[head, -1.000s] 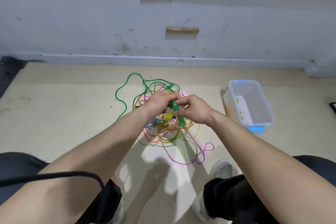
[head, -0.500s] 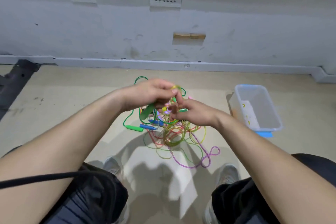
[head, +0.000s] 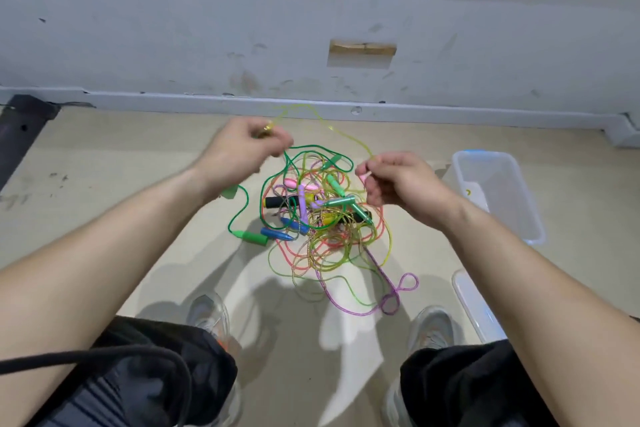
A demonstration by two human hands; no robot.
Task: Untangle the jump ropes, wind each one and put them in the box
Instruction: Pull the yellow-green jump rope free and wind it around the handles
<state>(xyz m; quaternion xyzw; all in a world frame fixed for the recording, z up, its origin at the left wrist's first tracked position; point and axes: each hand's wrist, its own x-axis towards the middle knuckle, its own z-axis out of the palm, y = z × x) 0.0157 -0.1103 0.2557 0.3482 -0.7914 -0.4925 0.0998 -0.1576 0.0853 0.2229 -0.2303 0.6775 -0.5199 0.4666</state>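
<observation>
**Yellow rope stretched between two raised hands**

The left hand [head: 242,147] is curled round the yellow end of a thin yellow-green rope [head: 330,128], though motion blur hides the exact grip. The rope arcs up and across to the right hand [head: 398,184], which pinches it at the fingertips; a small pink bit shows there too. The hands are held well apart.

Below and between them, on the floor, lies the tangle of jump ropes [head: 325,229]: green, orange, yellow and purple cords knotted round assorted handles. A green handle [head: 254,237] lies below the left hand, at the tangle's edge.

The clear plastic box [head: 505,204] stands open just to the right of the right hand. Its lid [head: 476,308] lies nearer the person, beside the right forearm.
</observation>
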